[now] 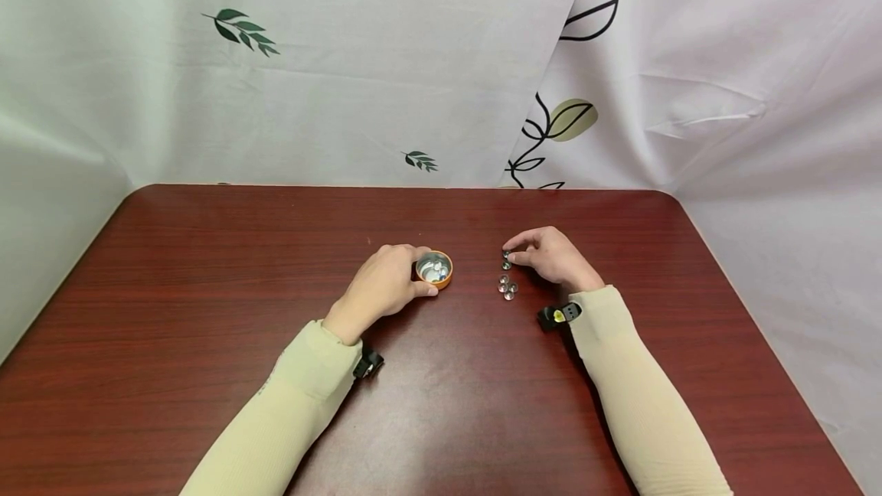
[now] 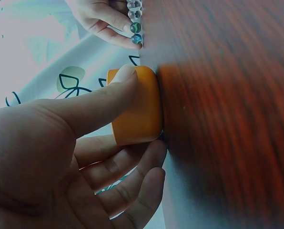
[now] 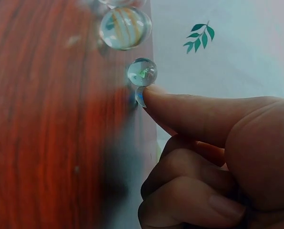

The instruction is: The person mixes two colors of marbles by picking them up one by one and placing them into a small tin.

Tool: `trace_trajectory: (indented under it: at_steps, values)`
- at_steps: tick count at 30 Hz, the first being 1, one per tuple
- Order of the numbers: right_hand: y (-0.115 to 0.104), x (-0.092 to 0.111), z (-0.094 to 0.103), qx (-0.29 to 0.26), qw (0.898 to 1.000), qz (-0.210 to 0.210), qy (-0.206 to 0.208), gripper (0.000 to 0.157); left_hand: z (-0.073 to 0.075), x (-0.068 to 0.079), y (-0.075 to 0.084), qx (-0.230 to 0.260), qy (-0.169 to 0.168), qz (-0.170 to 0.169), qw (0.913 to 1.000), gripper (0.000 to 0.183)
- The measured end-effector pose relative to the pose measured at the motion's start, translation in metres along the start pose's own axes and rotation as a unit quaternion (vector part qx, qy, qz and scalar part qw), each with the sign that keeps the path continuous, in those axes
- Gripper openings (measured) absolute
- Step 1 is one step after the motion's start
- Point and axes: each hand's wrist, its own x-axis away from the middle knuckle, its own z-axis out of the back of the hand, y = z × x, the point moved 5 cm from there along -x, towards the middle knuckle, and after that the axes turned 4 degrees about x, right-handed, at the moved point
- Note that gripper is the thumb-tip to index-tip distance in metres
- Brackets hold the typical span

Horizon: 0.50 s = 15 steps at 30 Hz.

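Note:
My left hand point(image 1: 386, 279) grips a small round orange container point(image 2: 141, 105) standing on the table, thumb on the near side and fingers round the far side. Several glassy marbles point(image 1: 436, 270) lie inside its silvery interior. To the right, my right hand point(image 1: 551, 257) pinches a blue-swirled glass marble point(image 2: 136, 38) between thumb and index finger at the table surface. Against it, or very close, sits a green-swirled marble point(image 3: 142, 72). Several more marbles point(image 1: 508, 289) lie in a loose cluster just nearer to me; one shows yellow-orange stripes point(image 3: 125, 28) in the right wrist view.
Both hands work over a dark red wood-grain table point(image 1: 207, 373) with rounded far corners. A white curtain point(image 1: 344, 83) with leaf prints hangs behind it and along the sides. Each wrist wears a small black camera, one on the left point(image 1: 368, 363) and one on the right point(image 1: 551, 318).

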Motion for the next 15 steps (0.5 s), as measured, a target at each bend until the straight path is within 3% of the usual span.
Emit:
trace_trajectory:
  at_steps: [15]
  values:
    - [0.0026,-0.0004,0.0016,-0.002,1.0,-0.015,0.002,0.018,0.0005,-0.0008,0.0008,0.002,-0.004,0.008,1.0,0.061]
